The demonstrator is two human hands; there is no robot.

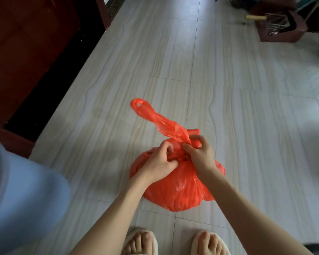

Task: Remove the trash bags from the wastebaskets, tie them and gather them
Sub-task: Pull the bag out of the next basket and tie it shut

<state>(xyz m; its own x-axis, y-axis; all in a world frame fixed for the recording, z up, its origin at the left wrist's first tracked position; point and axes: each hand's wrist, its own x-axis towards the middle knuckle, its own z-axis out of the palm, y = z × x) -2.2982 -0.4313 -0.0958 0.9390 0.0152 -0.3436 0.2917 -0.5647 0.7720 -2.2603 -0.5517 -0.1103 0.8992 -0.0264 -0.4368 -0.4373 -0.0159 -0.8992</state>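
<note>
One red trash bag is seen already out of its wastebasket, set on the tiled floor just beyond the person's feet, approx. centre of view. Tying is judged to be under way, not finished: the bag's neck is gathered at the top and a knot appears to be forming betw. the two hands, but whether it is pulled tight cannot be told, since the fingers cover it. One handle loop is left free, trailing up and away to the far left of the knot area.

Left hand is curled, fingers pinching bunched plastic at the neck, on the near-left side of the knot. Right hand is curled too, thumb and fingers pinching the base of the free handle where it meets the neck, on the right side. The hands are almost touching, w/ the neck held betw. them. The bag's bulging body lies directly below the grip, resting on the floor, not lifted.

Still to be done, by judgement: knot to be cinched, other bags (none in view) to be pulled and tied, then all gathered. A pale blue rounded object, poss. a wastebasket, is seen at near left, blurred; its nature cannot be confirmed.
</note>
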